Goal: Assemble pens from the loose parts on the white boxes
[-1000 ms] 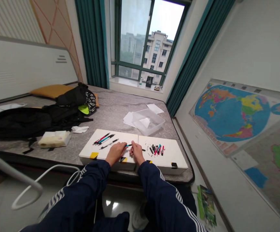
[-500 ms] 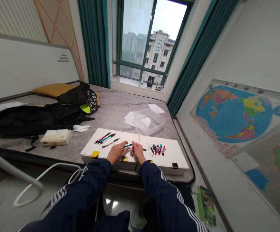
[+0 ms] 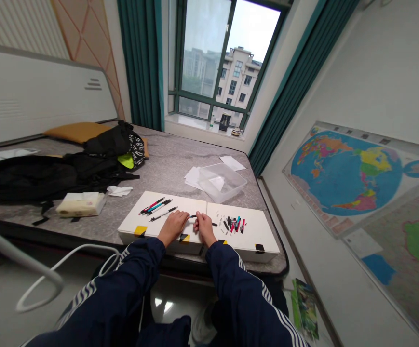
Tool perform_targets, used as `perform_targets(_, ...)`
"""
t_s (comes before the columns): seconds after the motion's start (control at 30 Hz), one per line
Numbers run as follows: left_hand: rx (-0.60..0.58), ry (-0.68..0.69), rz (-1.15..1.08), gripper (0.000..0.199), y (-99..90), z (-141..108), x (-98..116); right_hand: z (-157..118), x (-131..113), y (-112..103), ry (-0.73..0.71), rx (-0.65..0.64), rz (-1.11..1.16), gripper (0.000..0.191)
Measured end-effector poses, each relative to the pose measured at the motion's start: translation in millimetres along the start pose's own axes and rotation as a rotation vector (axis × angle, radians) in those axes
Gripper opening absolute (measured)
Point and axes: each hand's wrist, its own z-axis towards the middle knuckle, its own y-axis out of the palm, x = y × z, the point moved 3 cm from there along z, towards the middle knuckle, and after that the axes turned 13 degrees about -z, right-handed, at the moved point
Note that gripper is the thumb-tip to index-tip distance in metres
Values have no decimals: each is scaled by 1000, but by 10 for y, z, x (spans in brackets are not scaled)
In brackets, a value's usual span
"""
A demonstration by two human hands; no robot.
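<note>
Pen (image 3: 193, 216) pinched by my left hand (image 3: 173, 227) and right hand (image 3: 205, 228), dark section exposed, so the fitting looks unfinished

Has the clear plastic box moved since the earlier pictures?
No, the clear plastic box sits in the same place on the grey marbled mattress, by the white papers.
</note>
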Motion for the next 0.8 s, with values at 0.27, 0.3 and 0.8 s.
perform_targets(0.27,-28,-117,-103,32,7,-50,4,-11,-4,-1,33,-20,8,46)
perform_targets(0.3,-35,-109,-98,31,3,-51,10,-12,-7,-2,34,-16,7,46)
perform_targets(0.8,-4,7,-14,23,-40,15,46,3,11,2,-7,4,-25,44)
